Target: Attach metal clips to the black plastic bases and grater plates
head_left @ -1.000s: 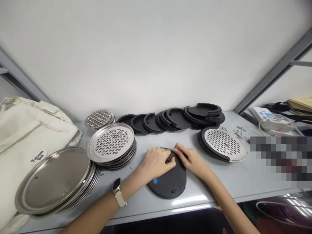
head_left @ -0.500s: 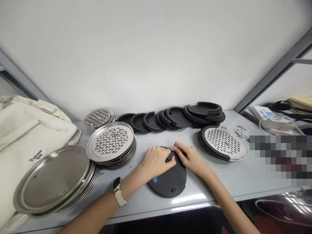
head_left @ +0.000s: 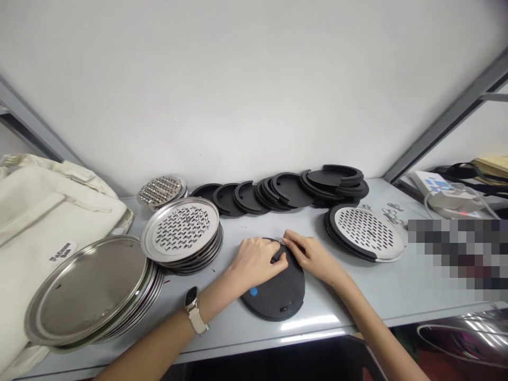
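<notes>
A round black disc [head_left: 273, 296] with a blue dot lies on the grey table in front of me. My left hand [head_left: 257, 262] is closed over its far left part. The thumb and curled fingers press around a short dark raised piece [head_left: 279, 254] near the far edge. My right hand [head_left: 309, 254] is closed in a pinch on a small metal ring [head_left: 281, 242] at the disc's far edge, mostly hidden by the fingertips. To the right, a round metal grater plate [head_left: 367, 228] sits in a black holder.
Metal rings [head_left: 392, 215] lie at the right. Black round holders [head_left: 291, 189] overlap along the wall. On the left are stacked grater plates [head_left: 180, 230], stacked round metal trays [head_left: 89, 291] and a cream bag [head_left: 59, 211]. A white box [head_left: 432, 185] stands far right.
Both hands hold nearly the same pose at the disc's far edge. The right fingertips shift slightly around the metal ring. The whole view has moved a little.
</notes>
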Demonstrator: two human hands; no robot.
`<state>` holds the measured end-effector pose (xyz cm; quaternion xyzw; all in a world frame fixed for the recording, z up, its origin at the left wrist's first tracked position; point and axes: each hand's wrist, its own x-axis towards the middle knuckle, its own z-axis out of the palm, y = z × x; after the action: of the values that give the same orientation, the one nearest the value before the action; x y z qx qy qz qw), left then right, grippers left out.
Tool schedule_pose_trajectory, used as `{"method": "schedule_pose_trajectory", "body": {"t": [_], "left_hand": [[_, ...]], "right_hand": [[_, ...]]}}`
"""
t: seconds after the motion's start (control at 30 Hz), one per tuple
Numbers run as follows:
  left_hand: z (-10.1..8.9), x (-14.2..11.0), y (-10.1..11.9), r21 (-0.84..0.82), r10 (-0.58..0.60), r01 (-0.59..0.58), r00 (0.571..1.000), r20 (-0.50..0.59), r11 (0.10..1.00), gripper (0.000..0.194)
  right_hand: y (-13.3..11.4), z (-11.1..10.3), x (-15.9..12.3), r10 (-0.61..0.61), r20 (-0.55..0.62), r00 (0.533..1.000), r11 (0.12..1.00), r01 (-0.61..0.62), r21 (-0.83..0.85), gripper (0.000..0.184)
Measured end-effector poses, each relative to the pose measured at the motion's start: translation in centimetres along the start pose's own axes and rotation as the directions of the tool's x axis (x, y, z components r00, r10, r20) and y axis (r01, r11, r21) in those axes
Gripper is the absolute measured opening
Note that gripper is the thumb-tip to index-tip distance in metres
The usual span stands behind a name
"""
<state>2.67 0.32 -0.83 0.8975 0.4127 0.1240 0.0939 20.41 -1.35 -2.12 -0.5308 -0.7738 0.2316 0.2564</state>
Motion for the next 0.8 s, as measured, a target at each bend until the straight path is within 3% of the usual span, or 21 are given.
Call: {"method": "schedule_pose_trajectory", "body": {"t": [0.57,0.8], "left_hand": [[-0.5,0.07,0.24,-0.01,-0.002,0.002,0.999,0.048,1.0,0.025],[-0.1,0.03,0.04,0.018,0.033,-0.033,0.999,0.003,0.999,0.025]], "right_hand": [[0.68,-0.75,0.79,-0.041,0.141,0.989,0.999,0.039,0.012,0.025],[0.4,-0.9,0.78,-0.044,0.167,0.985,0.999,0.044,0.003,0.024]]}}
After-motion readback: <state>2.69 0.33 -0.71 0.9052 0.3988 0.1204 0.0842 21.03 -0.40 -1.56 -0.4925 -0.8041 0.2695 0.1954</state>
